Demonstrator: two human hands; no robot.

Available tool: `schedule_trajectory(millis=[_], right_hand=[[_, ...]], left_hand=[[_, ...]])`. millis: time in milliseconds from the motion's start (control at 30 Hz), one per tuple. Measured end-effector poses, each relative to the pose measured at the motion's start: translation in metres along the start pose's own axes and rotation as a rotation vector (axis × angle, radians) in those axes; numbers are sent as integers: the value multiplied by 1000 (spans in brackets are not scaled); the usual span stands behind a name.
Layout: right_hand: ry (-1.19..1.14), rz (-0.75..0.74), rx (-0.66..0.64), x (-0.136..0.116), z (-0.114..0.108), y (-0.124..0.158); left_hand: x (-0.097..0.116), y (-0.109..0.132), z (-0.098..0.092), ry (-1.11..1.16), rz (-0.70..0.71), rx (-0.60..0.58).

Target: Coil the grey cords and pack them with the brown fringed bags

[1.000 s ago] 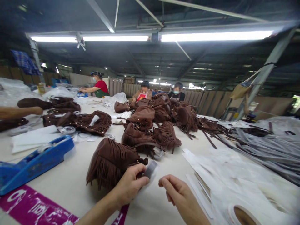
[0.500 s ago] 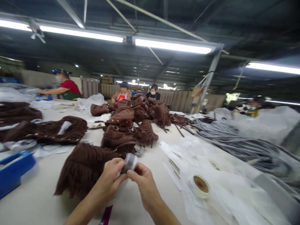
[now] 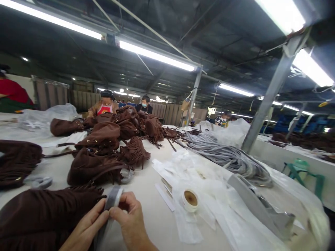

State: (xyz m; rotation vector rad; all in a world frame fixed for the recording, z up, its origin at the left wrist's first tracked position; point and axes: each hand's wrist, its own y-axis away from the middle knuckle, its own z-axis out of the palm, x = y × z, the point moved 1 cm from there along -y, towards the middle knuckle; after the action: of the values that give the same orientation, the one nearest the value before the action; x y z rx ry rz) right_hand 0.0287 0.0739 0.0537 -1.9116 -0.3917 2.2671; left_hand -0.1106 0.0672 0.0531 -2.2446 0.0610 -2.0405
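Toward the worktop's (image 3: 151, 200) near edge, the grey strip (image 3: 113, 197) is pinched by left hand (image 3: 87, 225) and right hand (image 3: 131, 219), best kept flat, untwisted.

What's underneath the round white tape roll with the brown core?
The round white tape roll seems to rest on thin, translucent white sheets, visible around its base. Whatever lies directly beneath the roll is covered.

Grey strip (image 3: 113, 199) in my grip, beside a brown fringed bag (image 3: 39, 214).
I have the strip pinched near its upper end, slightly tilted, with a whitish band along its right edge; its lower part blurs. The bag slumps just left of it, soft and dark, partly outside my view, its strands bunched.
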Motion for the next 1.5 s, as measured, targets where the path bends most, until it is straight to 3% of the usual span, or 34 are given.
schedule_trajectory(millis=[67, 133, 167, 233, 333, 467, 733, 800, 900, 967, 1100, 1333, 1500], right_hand=[[238, 46, -162, -4, -15, -8], [708, 99, -294, -6, -42, -16], [1042, 102, -244, -7, -58, -21], [1341, 134, -115, -4, -90, -27], [1541, 233, -16, 9, -119, -31], [1639, 237, -23, 24, -122, -33], [1471, 167, -152, -10, -127, -40], [1194, 253, -221, -18, -112, -26], [585, 467, -337, -23, -76, 4], [385, 521, -333, -24, -54, 19], [278, 522, -250, -21, -34, 27], [62, 539, -197, -19, -34, 29], [120, 522, -153, -26, -30, 27]], left_hand=[[-1, -1, 2, 22, -29, -11], [-2, 0, 3, 63, -67, -25], [-3, 0, 3, 97, -93, -30], [-7, 1, 3, 191, -153, -49], [-13, 0, 2, 365, -235, -90], [-15, -2, -3, 551, -241, -119], [-10, 8, -10, 707, -152, -103], [-8, 12, -6, 724, -147, -141], [-4, 16, -1, 730, -152, -184], [-2, 18, 1, 711, -139, -194], [0, 19, 0, 673, -131, -210], [1, 18, -3, 660, -117, -222], [1, 16, -4, 641, -146, -236]])
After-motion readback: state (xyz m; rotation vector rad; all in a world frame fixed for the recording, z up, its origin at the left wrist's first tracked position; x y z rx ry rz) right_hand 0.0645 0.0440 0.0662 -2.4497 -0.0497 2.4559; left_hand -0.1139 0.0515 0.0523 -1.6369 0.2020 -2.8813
